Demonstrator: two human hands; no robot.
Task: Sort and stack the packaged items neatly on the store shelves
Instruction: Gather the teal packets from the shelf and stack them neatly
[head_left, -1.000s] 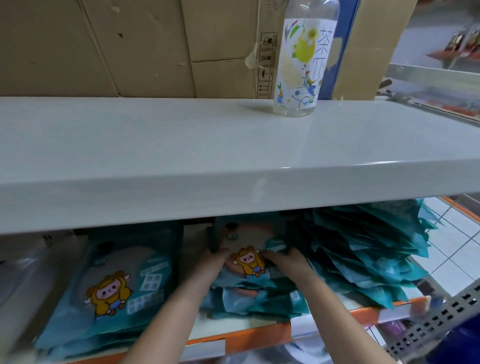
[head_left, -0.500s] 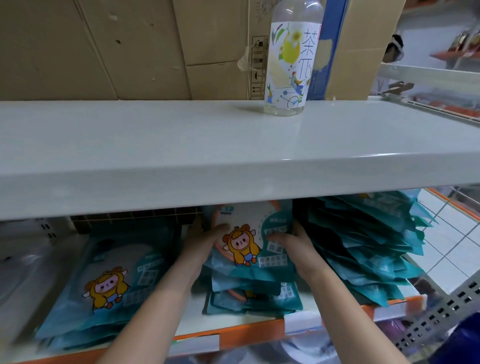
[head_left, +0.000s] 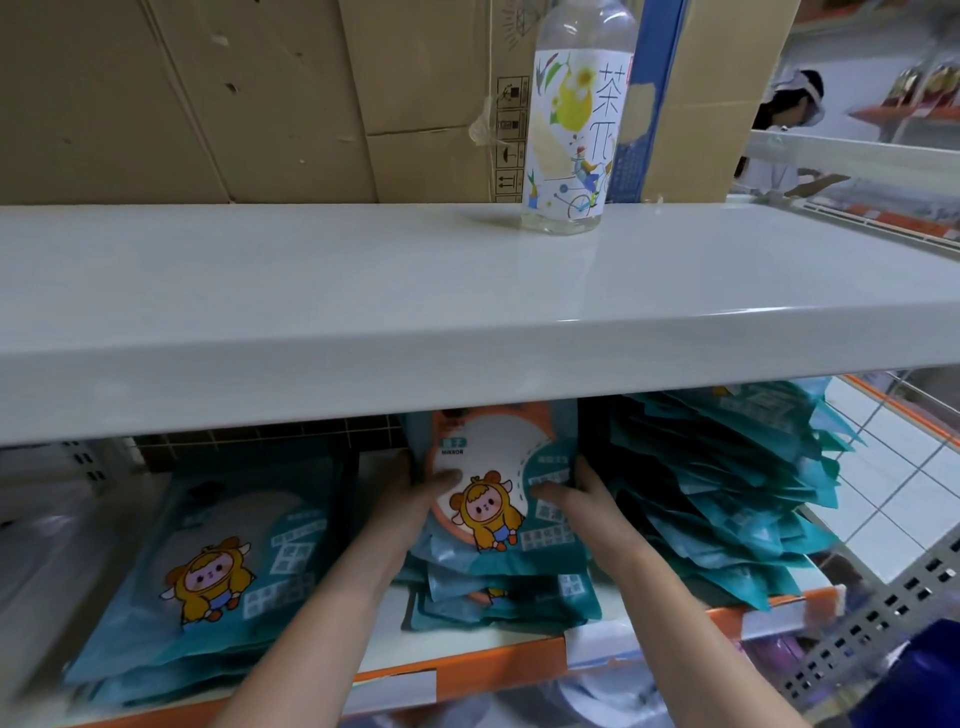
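A teal mirror packet (head_left: 493, 499) with a cartoon figure tilts up atop the middle stack (head_left: 498, 592) on the lower shelf (head_left: 467, 660).

Under a white shelf (head_left: 363, 291) carrying a clear bottle (head_left: 574, 130), the left hand (head_left: 410, 499) and right hand (head_left: 587, 499) gripped the side edges of a teal packet (head_left: 498, 493), tilted upright atop the middle stack (head_left: 498, 597), between two other packet piles.

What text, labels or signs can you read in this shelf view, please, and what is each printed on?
"MIRROR": on the top packet of the middle stack, held by the left hand and right hand.
"茶π": large characters on the bottle label.
Packets' white text boxes and the cardboard box handling symbols: too blurred.
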